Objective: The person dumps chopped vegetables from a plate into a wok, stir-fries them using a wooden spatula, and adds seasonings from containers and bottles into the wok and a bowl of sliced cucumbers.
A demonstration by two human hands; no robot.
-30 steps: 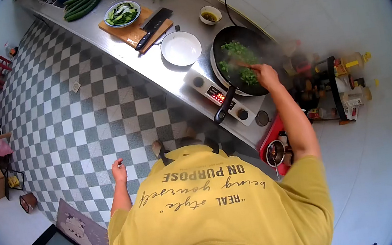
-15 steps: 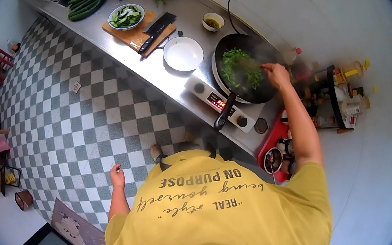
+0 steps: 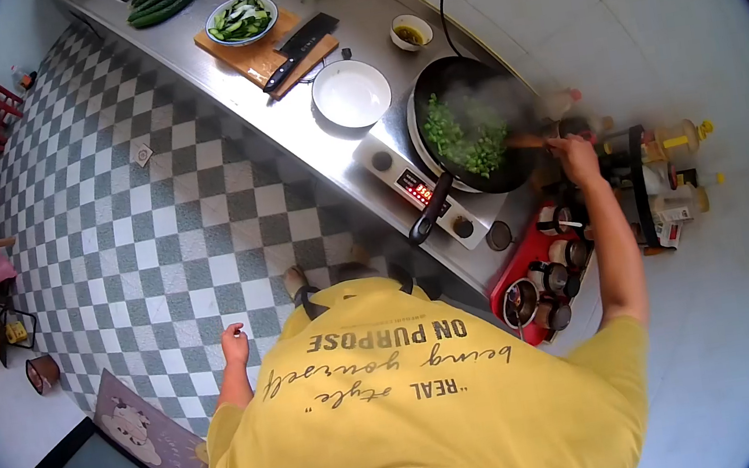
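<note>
Closed around the handle of a wooden spatula, my right hand is at the right rim of a black pan. The spatula's blade end reaches into the pan beside chopped greens, and steam rises over them. The pan rests on a cooker with a lit red display, its black handle pointing toward my body. My left hand hangs low over the checkered floor, away from the counter, with its fingers curled; whether it holds something small cannot be made out.
An empty white plate lies left of the pan. Beyond it are a cleaver, a cutting board and a bowl of sliced cucumber. A red tray of jars sits at the right, near a condiment rack.
My right hand has moved right and slightly down with the spatula, from over the greens to the pan's right edge. The greens have shifted in the pan. More jars on the red tray show.
</note>
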